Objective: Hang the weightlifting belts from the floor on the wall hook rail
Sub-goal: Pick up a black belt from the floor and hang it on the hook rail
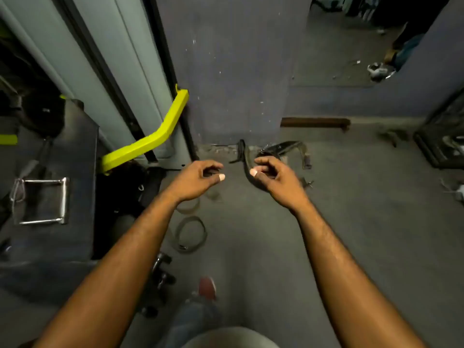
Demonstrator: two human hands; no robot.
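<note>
Both hands are hovering empty, fingers loosely curled — left hand, right hand — above weightlifting belts lying on the floor; no readable writing

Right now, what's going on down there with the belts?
A person stands over a gym floor with both bare arms stretched forward. The left hand and right hand are loosely curled and empty, holding nothing. One dark belt lies by the base of the wall, partly behind the right hand; a coiled belt lies nearer, under the left forearm. No belt is picked up, and the hook rail is not in view.
</note>
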